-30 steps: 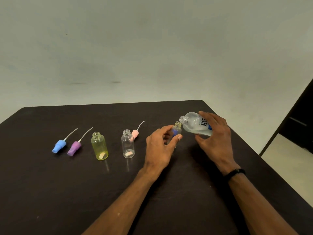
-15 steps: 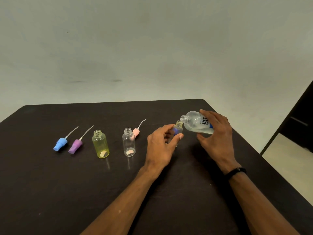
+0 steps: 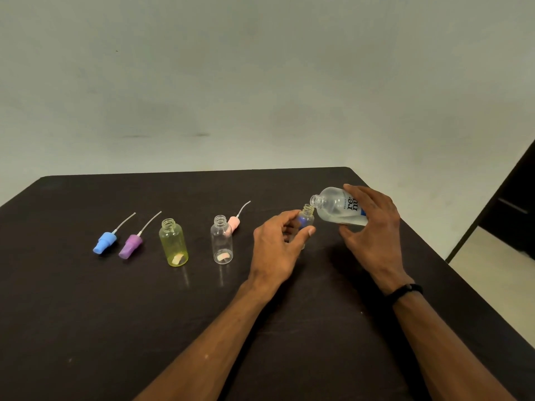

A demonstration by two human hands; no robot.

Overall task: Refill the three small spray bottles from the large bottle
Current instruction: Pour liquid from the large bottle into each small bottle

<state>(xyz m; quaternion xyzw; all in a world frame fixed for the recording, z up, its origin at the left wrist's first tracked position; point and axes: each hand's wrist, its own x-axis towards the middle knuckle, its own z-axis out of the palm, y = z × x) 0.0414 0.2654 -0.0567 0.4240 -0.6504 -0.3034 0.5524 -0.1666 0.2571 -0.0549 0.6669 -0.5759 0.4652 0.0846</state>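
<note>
**Large bottle tipped over a small spray bottle**

Right of centre, the right hand (image 3: 373, 233) grips the large bottle (image 3: 337, 208), tilted so its mouth sits just above the small bottle (image 3: 306, 219) pinched by the left hand (image 3: 278, 250). At centre left, 2 more open bottles, yellow (image 3: 173, 243) and clear (image 3: 221, 241), stand on the dark table (image 3: 86, 314).

Yellow bottle (image 3: 173, 245) and clear bottle (image 3: 221, 239) stand apart, passable between.

large clear bottle (image 3: 338, 209) tipped over blue-tinted small bottle (image 3: 306, 219), yellow bottle (image 3: 173, 243), clear bottle (image 3: 221, 241) upright, uncapped
</note>
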